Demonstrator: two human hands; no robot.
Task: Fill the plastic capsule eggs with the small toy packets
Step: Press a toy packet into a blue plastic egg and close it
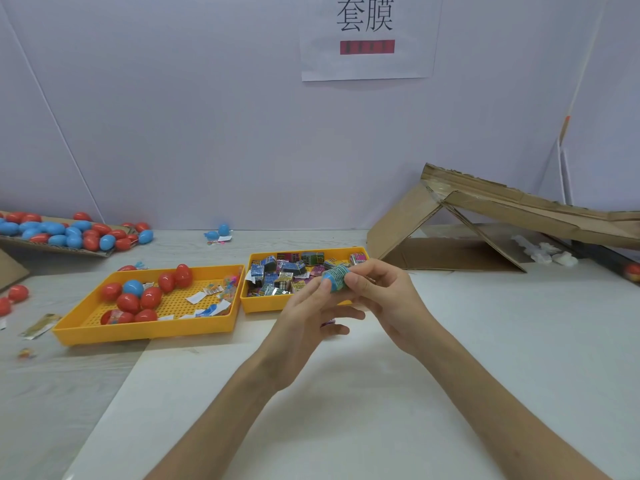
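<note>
Wall sign (367, 36) reads 套膜, left hand (310, 317) pinches blue egg (334, 288), right hand (379, 294) pinches printed packet (341, 273) against it, above yellow tray (259, 305).

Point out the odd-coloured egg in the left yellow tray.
The blue plastic capsule egg toward the back left of the yellow perforated plastic tray; every other egg there is red.

Table (52, 393): pale grey, evenly lit.
Wall (173, 133): lilac, behind table.
Sign (367, 64): white paper on wall, above table.
</note>
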